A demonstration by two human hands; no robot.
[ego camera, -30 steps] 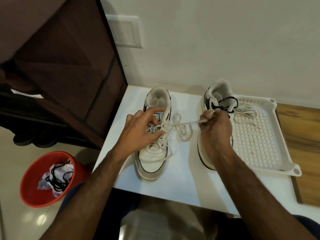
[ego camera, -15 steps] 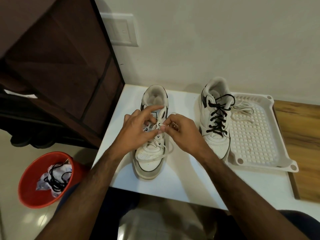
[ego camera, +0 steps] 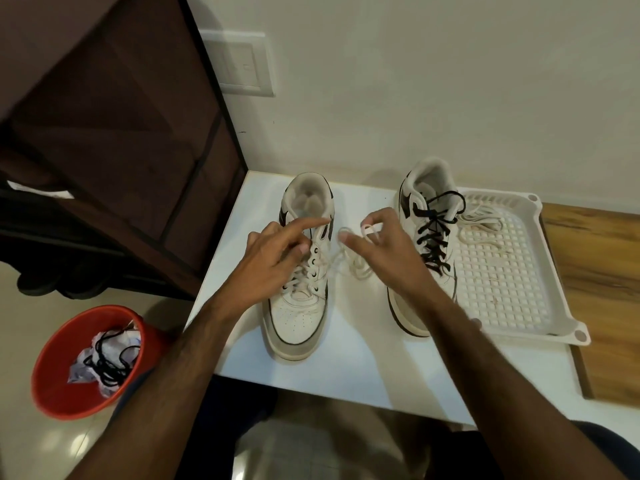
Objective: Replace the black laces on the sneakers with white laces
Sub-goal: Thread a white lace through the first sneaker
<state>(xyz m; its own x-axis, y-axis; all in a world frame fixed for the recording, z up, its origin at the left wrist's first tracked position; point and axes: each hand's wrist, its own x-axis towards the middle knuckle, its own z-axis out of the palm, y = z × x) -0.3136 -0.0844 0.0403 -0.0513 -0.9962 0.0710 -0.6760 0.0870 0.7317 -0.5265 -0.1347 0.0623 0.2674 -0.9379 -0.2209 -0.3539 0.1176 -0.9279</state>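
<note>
While the left hand steadies the left sneaker on the counter, fingers curled at its eyelets, the right hand loops the white lace, limp and light, likely best pinched near its stiff tip.

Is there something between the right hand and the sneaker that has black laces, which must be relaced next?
Nothing visible blocks it. The right hand, with a loop of the white lace round its fingers, is just beside the black-laced sneaker, with only bare white table between them.
</note>
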